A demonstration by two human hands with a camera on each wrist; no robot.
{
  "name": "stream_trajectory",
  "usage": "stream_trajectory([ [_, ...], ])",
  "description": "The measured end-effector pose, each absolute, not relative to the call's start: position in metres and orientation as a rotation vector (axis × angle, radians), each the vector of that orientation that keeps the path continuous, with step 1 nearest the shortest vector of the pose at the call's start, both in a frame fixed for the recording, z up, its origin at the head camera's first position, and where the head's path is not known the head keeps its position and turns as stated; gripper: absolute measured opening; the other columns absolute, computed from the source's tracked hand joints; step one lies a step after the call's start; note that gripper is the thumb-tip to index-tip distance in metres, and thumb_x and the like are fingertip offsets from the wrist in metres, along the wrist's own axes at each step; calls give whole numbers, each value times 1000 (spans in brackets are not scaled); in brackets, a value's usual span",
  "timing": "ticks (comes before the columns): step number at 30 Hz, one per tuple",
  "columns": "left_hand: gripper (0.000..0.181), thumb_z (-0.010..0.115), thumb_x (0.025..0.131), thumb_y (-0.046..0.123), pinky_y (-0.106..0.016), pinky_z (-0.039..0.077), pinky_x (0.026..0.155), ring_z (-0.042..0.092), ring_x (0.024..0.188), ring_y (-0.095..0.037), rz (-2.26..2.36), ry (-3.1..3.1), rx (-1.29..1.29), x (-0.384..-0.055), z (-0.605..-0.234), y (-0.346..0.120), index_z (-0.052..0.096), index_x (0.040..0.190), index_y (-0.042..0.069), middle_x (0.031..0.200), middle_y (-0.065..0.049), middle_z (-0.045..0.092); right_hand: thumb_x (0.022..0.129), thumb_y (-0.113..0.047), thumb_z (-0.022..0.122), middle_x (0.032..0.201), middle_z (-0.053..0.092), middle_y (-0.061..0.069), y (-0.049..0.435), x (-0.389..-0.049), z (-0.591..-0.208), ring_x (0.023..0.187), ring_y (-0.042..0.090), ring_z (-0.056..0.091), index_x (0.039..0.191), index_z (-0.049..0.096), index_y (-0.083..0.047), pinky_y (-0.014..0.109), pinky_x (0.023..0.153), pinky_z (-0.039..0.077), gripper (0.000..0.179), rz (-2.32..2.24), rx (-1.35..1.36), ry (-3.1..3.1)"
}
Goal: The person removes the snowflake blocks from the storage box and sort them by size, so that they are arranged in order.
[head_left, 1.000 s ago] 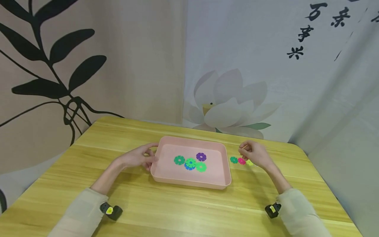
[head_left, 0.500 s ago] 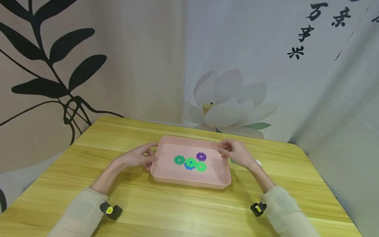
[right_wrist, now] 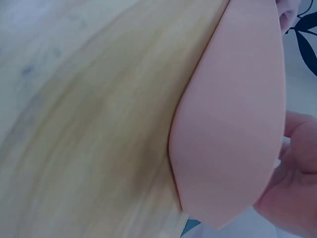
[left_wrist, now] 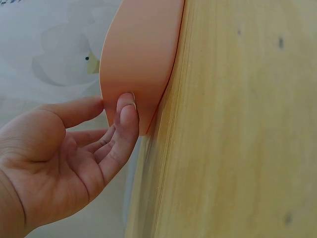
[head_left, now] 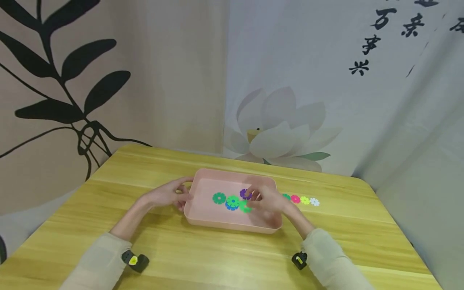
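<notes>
A pink tray (head_left: 203, 219) lies on the table with several notched plastic discs in it. My left hand (head_left: 168, 194) holds the tray's left end, thumb and fingers against its rim and outer wall in the left wrist view. Over the right half of the tray is my right hand (head_left: 267, 199), its fingers apart beside the purple disc (head_left: 244, 194) and partly covering a light green disc (head_left: 245, 208). Further left lie a dark green disc (head_left: 219, 198) and a bright green disc (head_left: 233, 201) overlapping a blue disc (head_left: 232, 208). In the right wrist view the tray wall hides my right fingertips.
Right of the tray a row of discs runs along the wooden table (head_left: 348, 225): a dark green one (head_left: 286, 196), a pink one (head_left: 295, 199), a yellow one (head_left: 305, 200) and a white one (head_left: 314, 202). A printed curtain (head_left: 181, 80) hangs behind.
My right hand has moved left from above the row of discs, past the tray's right rim, to over the tray. The whole row now shows. My left hand stays on the tray.
</notes>
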State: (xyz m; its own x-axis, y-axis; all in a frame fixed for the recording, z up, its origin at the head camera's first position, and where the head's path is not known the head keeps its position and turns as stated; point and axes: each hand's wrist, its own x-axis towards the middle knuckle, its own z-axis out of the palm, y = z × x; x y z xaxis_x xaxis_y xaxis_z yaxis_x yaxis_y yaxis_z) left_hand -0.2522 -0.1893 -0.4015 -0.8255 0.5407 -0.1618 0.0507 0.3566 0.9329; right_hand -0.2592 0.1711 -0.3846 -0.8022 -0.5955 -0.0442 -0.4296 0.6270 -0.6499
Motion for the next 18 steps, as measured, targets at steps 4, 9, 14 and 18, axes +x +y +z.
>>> stream_trajectory([
  [4,69,57,103,8,-40,59,71,65,77,-23,1483,2170,511,-252,-402,-189,16,157,-6,108,-22,56,90,-2,75,100,64,9,166,-258,-389,90,21,58,115,68,-5,34,80,52,26,-854,-770,2608],
  [9,68,57,103,7,-40,59,71,65,76,-23,1481,2178,486,-251,-401,-188,17,157,-5,107,-21,55,85,3,78,98,62,7,162,-258,-393,89,22,54,116,68,-7,32,78,49,34,-790,-745,2646],
  [14,68,57,103,7,-40,59,71,65,75,-23,1480,2173,481,-251,-402,-189,16,157,-5,107,-21,56,80,-1,85,93,59,6,158,-257,-395,88,21,54,106,64,-6,32,79,51,33,-793,-672,2676],
  [18,69,57,103,7,-40,59,71,65,76,-23,1481,2174,489,-252,-402,-189,17,157,-5,105,-20,55,80,-2,85,92,59,5,157,-258,-395,86,19,54,100,59,-8,30,75,51,34,-830,-610,2691],
])
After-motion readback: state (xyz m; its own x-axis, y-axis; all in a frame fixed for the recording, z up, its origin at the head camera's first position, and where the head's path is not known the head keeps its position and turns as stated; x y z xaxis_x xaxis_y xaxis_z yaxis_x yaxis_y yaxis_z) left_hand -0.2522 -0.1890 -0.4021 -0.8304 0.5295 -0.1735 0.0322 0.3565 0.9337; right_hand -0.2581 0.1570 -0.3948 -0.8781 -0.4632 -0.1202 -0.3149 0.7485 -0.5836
